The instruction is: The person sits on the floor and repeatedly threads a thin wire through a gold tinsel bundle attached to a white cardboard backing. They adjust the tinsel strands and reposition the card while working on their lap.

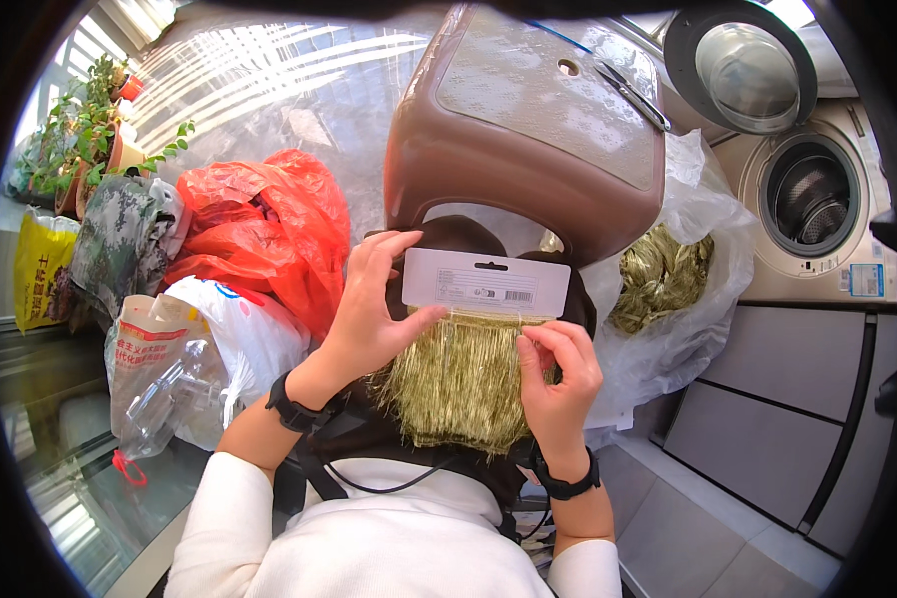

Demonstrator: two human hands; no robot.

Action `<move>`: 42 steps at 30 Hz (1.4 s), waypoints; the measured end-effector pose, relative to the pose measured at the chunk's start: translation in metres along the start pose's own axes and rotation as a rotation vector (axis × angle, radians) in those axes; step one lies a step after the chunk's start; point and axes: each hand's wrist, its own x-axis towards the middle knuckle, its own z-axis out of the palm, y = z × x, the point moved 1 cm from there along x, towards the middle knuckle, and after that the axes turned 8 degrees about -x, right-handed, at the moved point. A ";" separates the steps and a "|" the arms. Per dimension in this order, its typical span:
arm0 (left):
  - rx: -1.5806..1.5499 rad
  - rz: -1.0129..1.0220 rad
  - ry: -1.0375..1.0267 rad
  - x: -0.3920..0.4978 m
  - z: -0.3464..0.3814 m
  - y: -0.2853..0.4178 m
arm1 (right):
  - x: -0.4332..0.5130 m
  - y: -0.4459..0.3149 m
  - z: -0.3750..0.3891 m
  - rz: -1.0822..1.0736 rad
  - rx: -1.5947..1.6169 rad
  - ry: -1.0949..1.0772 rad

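A white cardboard header card with a hanging slot, a barcode and small print lies across my lap. Gold tinsel fringe hangs from its lower edge, its strands spread towards my body. My left hand holds the card's left side, thumb over the lower edge where card meets fringe. At the fringe's upper right corner, the thumb and index finger of my right hand pinch beside a thin clear tie. Exactly what lies between those fingertips is hidden.
Ahead stands a brown plastic stool with scissors on top. Right of it, a clear plastic bag holds more gold tinsel, near an open washing machine. Red and white plastic bags and potted plants are left.
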 end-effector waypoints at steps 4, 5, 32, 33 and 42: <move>-0.769 -0.510 -0.122 -0.001 -0.011 -0.011 | -0.012 -0.017 0.014 0.083 0.246 -0.182; -0.787 -0.486 -0.125 -0.001 -0.012 -0.011 | -0.013 -0.019 0.022 0.151 0.296 -0.218; 0.138 0.490 -0.147 0.000 0.000 -0.016 | -0.016 -0.022 0.064 0.780 0.681 -0.307; 0.153 0.505 -0.135 0.000 0.001 -0.016 | -0.016 -0.021 0.064 0.777 0.677 -0.306; 0.062 0.523 -0.125 0.000 -0.004 -0.018 | -0.018 -0.022 0.063 0.756 0.665 -0.294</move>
